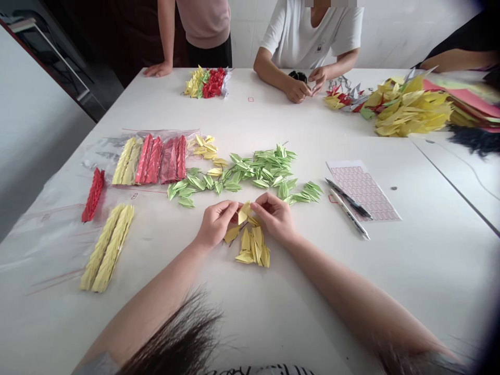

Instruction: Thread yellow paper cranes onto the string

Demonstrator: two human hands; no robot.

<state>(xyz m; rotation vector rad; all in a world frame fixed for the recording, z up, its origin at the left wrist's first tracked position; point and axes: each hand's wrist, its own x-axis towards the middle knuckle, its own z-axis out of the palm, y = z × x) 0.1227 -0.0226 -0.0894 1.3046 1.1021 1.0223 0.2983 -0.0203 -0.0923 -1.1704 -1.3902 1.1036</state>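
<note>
If tugged unevenly, could tear | pinching yellow paper piece (244,214) in closed grip, left hand (214,221) plus right hand (276,216)

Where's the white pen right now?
In the head view, the white pen lies on the table, right of the right hand, beside the dark pen and red-printed sheet.

L hand (214,224) + R hand (276,217) pinch yellow paper pc (244,213) over table (297,317); more yellow pcs (254,247) just below. Green folded pcs (269,165) beyond. Bagged yellow/red strips (149,159) twd L edge. Multicolor bundle (213,83) nr far edge, twd far-L corner; co-worker's hands (319,78) also nr far edge.
</note>
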